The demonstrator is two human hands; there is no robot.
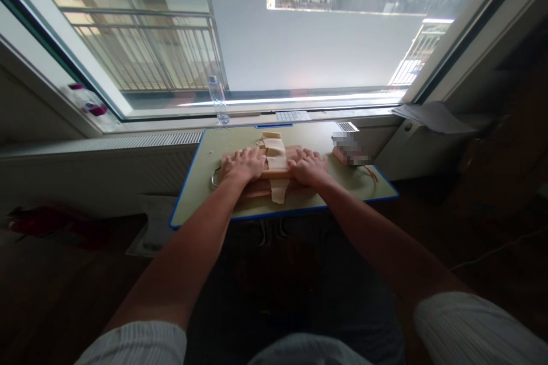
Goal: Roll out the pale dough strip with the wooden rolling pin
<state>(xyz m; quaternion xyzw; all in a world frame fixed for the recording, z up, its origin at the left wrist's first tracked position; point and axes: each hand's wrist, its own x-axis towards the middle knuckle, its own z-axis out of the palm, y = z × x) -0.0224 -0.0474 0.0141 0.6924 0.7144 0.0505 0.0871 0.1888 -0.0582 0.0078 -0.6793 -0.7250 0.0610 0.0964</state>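
Note:
Both hands bear down on a pale wooden rolling pin (pixel 276 174), whose middle shows between them. My left hand (pixel 244 163) covers its left end and my right hand (pixel 307 167) its right end, knuckles bent and fingers pointing away from me. Beneath the pin runs a long cream strip, apparently dough (pixel 276 151), its far part wavy and its near end hanging toward the front of the board. A reddish-brown board (pixel 257 191) with a metal loop handle on its left lies under all this. My palms hide the pin's ends.
The board rests on a small pale-green table (pixel 194 194) edged in blue. A blurred-out item (pixel 351 148) stands at its right. A clear bottle (pixel 218 100) and a white keyboard-like object (pixel 293 116) are by the window sill, with papers (pixel 436 117) farther right.

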